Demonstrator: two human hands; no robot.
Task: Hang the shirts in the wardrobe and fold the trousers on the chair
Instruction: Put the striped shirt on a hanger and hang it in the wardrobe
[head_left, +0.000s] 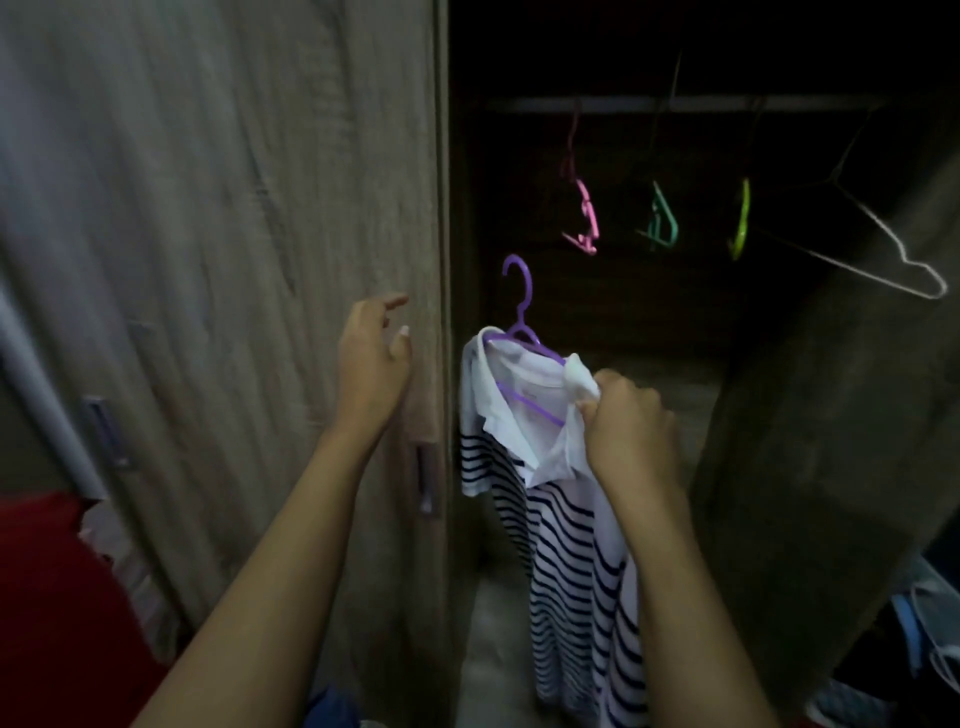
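**Striped shirt on hanger held before the open wood-grain wardrobe (649, 322), centre frame**

White short-sleeved shirt with navy stripes (561, 545) draped on a purple plastic hanger (519, 312), hook free in the air, not yet on the dark rail (675, 104) at upper right. Right hand (628, 421), just right of centre, clenched around bunched white collar fabric at the hanger's shoulder. Left hand (371, 358) loosely spread, holding nothing, before the closed wood-grain door (234, 208) at left; contact with the door impossible to tell. Along the rail, left to right: pink plastic hanger (584, 218), green plastic hanger (662, 218), lime plastic hanger (742, 218), white wire hanger (883, 249). Red cloth (52, 597) at lower left. Faint mark inside the collar too blurred to read.
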